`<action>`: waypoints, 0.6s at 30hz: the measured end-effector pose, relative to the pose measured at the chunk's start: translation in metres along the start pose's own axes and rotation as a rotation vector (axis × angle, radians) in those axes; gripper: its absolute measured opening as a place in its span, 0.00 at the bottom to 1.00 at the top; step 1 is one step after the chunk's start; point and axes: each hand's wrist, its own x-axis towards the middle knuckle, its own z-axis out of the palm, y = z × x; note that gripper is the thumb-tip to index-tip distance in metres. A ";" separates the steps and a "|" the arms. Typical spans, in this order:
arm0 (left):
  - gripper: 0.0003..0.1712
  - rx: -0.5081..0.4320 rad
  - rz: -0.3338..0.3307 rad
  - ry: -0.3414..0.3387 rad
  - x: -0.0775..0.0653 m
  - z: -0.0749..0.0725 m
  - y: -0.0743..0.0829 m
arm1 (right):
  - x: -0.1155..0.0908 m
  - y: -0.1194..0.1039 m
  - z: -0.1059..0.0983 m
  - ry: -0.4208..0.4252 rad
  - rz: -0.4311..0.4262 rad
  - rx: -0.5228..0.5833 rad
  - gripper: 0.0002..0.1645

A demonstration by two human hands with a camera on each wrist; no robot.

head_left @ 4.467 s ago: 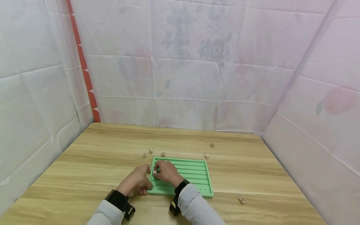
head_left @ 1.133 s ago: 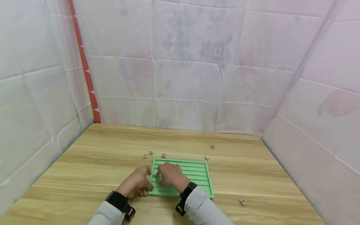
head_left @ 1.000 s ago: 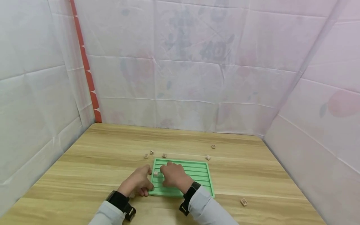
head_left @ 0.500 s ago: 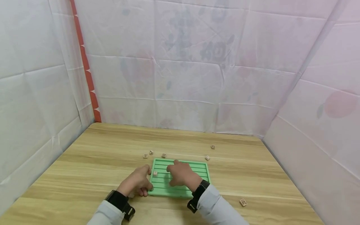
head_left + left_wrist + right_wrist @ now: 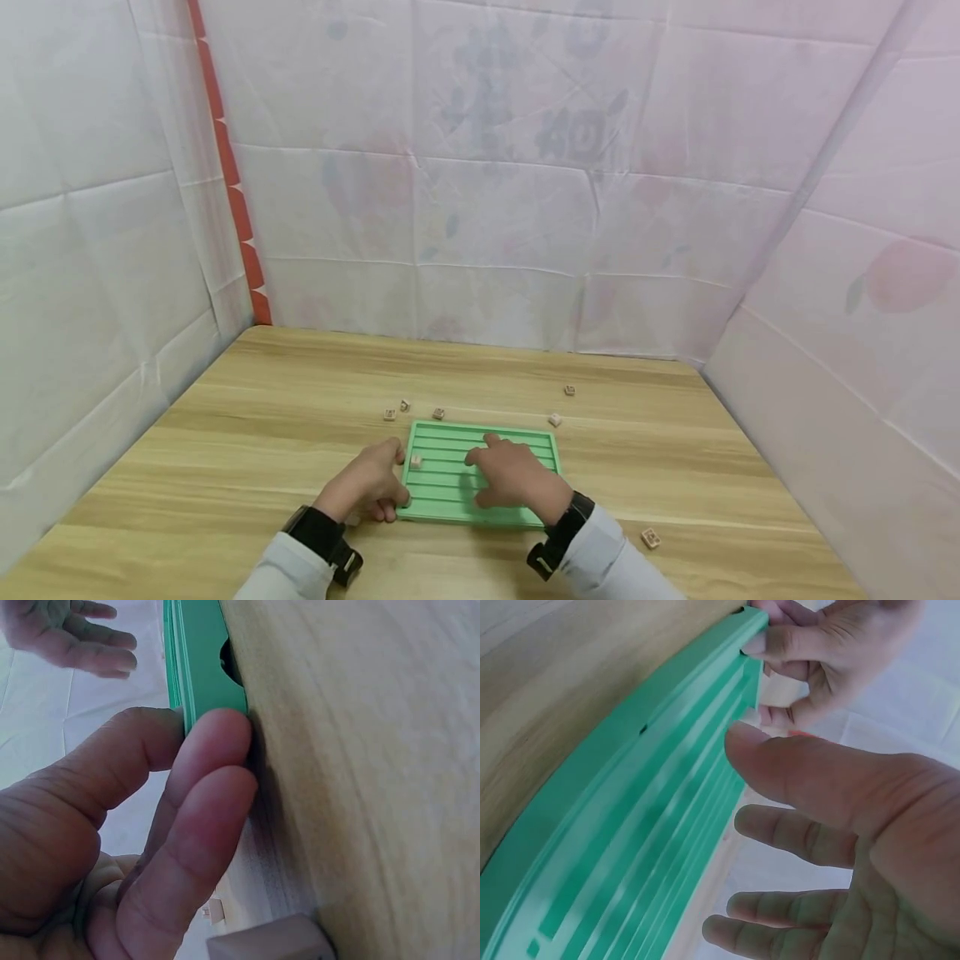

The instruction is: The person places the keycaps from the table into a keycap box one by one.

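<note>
A light green ridged tray (image 5: 442,492) lies on the wooden table, its long grooves running left to right. My left hand (image 5: 365,482) grips its left side near the front corner; in the left wrist view the thumb (image 5: 146,735) is on the tray's edge and two fingertips sit at its side wall. One small pale tile (image 5: 416,461) rests in a groove at the tray's left end. Over the tray's right half hovers my right hand (image 5: 513,475), its fingers spread and holding nothing, as the right wrist view also shows.
Beyond the tray's back left corner lie three small marked tiles: one tile (image 5: 389,414), a tilted tile (image 5: 405,406) and another tile (image 5: 438,413). Behind its right corner are a pale tile (image 5: 555,419) and a farther tile (image 5: 570,390). One tile (image 5: 650,538) lies front right. White sheets (image 5: 495,217) surround the table.
My right hand has let go of the small tile, leaving it in the groove, and moved right across the tray with its fingers spreading. My left hand has kept its grip on the tray.
</note>
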 end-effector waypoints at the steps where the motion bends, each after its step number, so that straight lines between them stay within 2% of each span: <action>1: 0.27 -0.001 0.000 0.001 0.000 0.000 0.000 | -0.002 0.002 0.000 0.003 0.000 0.007 0.29; 9: 0.28 0.007 0.001 -0.001 0.000 0.000 -0.002 | -0.016 0.022 -0.002 0.016 0.009 0.057 0.30; 18: 0.27 0.006 0.000 -0.004 -0.001 0.000 -0.001 | -0.032 0.032 0.000 -0.010 0.038 0.118 0.31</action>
